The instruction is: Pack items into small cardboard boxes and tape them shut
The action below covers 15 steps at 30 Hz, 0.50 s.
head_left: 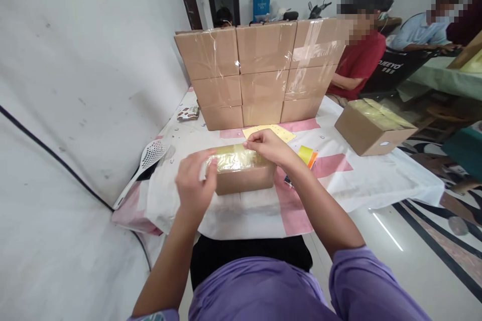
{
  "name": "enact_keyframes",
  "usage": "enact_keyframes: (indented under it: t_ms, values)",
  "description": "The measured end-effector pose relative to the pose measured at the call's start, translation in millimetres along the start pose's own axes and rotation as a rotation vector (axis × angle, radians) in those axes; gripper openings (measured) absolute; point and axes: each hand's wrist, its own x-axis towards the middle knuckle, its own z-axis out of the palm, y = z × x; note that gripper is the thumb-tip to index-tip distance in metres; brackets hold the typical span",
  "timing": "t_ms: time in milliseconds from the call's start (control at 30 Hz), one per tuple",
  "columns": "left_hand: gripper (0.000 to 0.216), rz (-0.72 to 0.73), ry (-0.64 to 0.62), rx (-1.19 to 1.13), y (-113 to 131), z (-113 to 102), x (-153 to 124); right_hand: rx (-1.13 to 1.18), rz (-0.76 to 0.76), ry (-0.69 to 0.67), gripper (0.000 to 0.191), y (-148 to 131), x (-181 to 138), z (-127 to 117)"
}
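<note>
In front of me on the table lies a small cardboard box (244, 180) with shiny yellowish plastic film (235, 159) across its top. At the box's left end is my left hand (194, 178), fingers stretched and apart, slightly blurred, with the thumb near the front corner. My right hand (265, 145) is over the far right part of the top, thumb and fingertips pinched together; what is between them is too small to make out. Just behind the box is a yellow sheet (271, 133). To the right of it sits a yellow and orange tape dispenser-like object (307, 155).
Stacked cardboard boxes (263, 77) form a wall at the table's back. Another box (376, 125) with film on top stands at right. A white slotted swatter-like tool (150, 155) leans at left by the wall. A person in a red shirt (361, 65) sits beyond the table.
</note>
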Motion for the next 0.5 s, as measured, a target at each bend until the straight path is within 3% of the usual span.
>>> enact_keyframes:
  t_ms: [100,200,300,333,400,500]
  values:
    - [0.031,0.307,-0.317,0.036,2.0,29.1,-16.6,-0.389,0.068,-0.043,0.025,-0.8,26.5,19.1]
    - [0.033,0.300,-0.456,0.063,-2.8,51.1,-35.0,-0.849,0.180,0.007,0.018,2.7,55.4,15.7]
    - [0.033,0.245,-0.485,0.037,-7.3,54.6,-42.6,-1.051,0.268,0.228,0.025,18.2,73.9,-23.7]
    - [0.033,0.242,-0.483,0.018,-8.5,52.7,-42.6,-1.048,0.288,0.292,0.027,26.4,72.9,-40.6]
    - [0.031,0.247,-0.471,-0.012,-13.2,46.2,-41.2,-0.900,0.285,0.265,0.034,44.6,56.1,-69.7]
    - [0.025,0.082,-0.249,0.008,-33.0,35.9,-41.8,-0.443,0.113,-0.052,0.061,67.1,5.0,-82.5]
